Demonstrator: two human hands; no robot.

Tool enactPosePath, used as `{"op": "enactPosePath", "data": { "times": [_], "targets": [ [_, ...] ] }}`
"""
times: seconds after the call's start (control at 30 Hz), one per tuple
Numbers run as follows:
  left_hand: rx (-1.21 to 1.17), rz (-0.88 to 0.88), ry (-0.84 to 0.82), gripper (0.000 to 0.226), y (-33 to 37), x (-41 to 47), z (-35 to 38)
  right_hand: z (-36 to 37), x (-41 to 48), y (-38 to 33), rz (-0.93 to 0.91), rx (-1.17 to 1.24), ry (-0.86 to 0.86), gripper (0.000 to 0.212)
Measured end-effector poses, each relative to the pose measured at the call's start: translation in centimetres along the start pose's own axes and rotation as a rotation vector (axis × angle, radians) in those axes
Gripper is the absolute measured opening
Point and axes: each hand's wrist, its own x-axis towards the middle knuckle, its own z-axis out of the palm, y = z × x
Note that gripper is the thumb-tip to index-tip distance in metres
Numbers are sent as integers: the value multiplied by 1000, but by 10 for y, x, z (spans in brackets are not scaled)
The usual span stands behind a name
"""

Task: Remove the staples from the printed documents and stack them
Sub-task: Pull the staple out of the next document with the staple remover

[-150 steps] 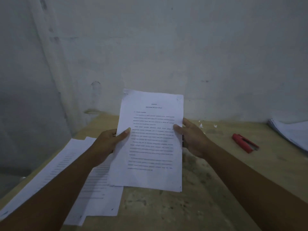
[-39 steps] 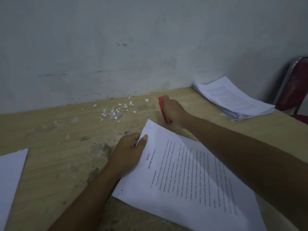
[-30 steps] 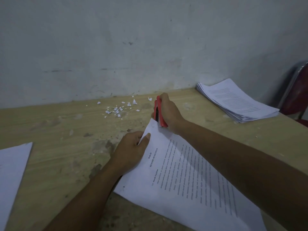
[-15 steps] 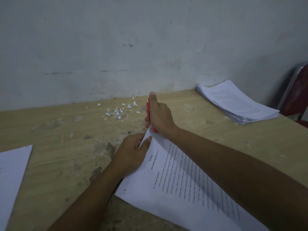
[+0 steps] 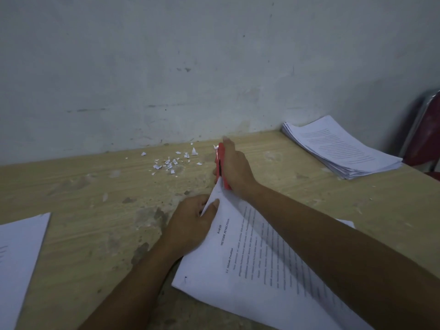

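right hand (image 5: 234,171): fingers curled round the red staple remover (image 5: 221,163), full grip, index finger stretched along its top
red staple remover: held on edge, near end at the far corner of the printed document (image 5: 238,270); whether it bites a staple cannot be seen
left hand (image 5: 190,225): pinches that same corner, thumb on top of the page, fingers tucked under the edge
printed document: lies angled on the table (image 5: 95,222), far corner lifted slightly, right forearm across it, heading text visible
paper scraps (image 5: 171,161): small white bits scattered just left of the remover, near the wall (image 5: 166,67)
paper stack (image 5: 342,148): far right of the table, well apart
loose sheets (image 5: 19,258): left edge of the table
chair (image 5: 428,139): red, behind the paper stack
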Motion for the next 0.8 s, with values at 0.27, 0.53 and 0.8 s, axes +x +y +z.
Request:
{"op": "enactPosePath", "data": {
  "times": [0.27,0.53,0.8],
  "targets": [
    [-56,-74,62,10,-1,2,0,-70,30,20,-204,-835,-36,49],
    [-32,-85,53,8,3,2,0,-95,32,44,-213,-1229,-5,49],
    [-61,-84,51,9,3,2,-1,-89,28,50,-318,-1270,163,45]
  ]
}}
